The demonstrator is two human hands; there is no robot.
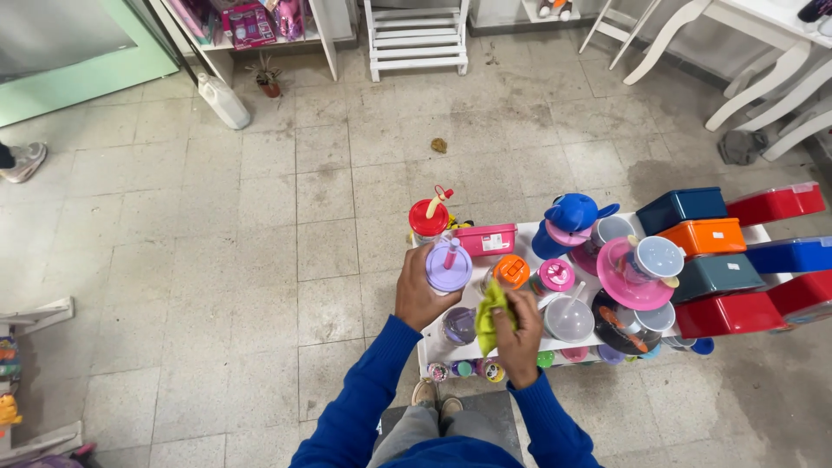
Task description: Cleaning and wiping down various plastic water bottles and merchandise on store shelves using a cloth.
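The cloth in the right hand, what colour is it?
Yellow-green cloth, seen in the head view.

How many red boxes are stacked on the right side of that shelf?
3. One red box lies at the top right, one at the lower front, and one at the right edge. More may be hidden beyond the frame.

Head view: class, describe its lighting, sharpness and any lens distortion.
Head view: soft, even light with only faint shadows; the left hand on the purple cup and the right hand with the yellow cloth look sharp; wide-angle lens bends floor tile lines toward the edges.
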